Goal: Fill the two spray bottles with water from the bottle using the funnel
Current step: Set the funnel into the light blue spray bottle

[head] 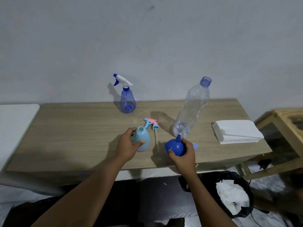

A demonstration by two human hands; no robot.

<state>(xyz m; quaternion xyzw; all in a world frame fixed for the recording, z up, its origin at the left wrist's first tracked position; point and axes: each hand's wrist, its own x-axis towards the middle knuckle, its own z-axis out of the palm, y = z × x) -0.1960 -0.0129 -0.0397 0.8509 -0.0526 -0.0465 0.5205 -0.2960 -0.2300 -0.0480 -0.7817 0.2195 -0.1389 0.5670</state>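
Note:
My left hand (pixel 127 146) grips a light blue spray bottle (pixel 142 136) standing open-necked on the wooden table (pixel 73 128). Its pink and blue spray head (pixel 151 123) lies on the table just behind it, tube pointing toward me. My right hand (pixel 184 151) holds a dark blue funnel (pixel 174 145) upside down, spout up, just above the table. A clear, uncapped plastic water bottle (pixel 191 108) stands behind the funnel. A translucent blue spray bottle (pixel 127 100) with its white and blue head on stands at the table's back.
A stack of white napkins (pixel 237 131) lies on the table's right side. A small blue cap (pixel 195 145) lies beside my right hand. A black bin with white paper (pixel 232 195) is on the floor at right, below a wooden frame (pixel 287 122). A wall is close behind.

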